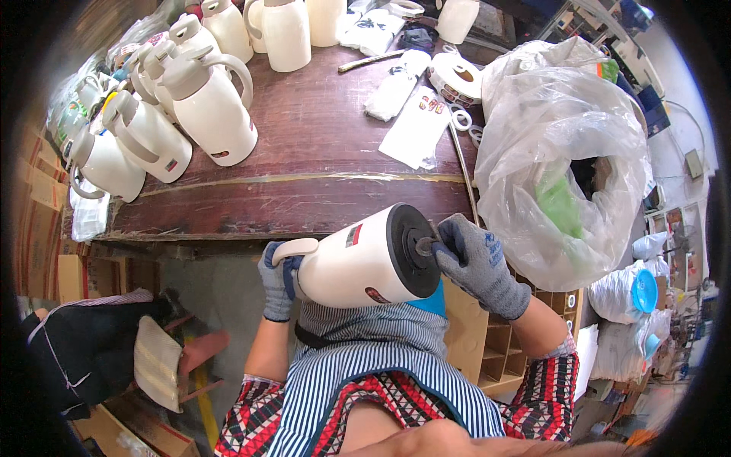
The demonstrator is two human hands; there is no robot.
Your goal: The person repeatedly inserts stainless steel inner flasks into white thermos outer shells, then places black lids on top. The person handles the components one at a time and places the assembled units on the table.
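While a cream jug (358,263) is held sideways above the lap, its handle end is gripped by the gloved left hand (277,280); its black base is pinched by the gloved right hand (476,263). More jugs (209,107) are stood on the wooden surface (320,152), beside a plastic bag (548,145).

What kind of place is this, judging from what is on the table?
Probably a small workshop where thermos jugs are assembled or packed. Many identical white jugs stand on a worn wooden table, label rolls lie nearby, and gloved hands hold one jug on its side, the right hand at its black base.
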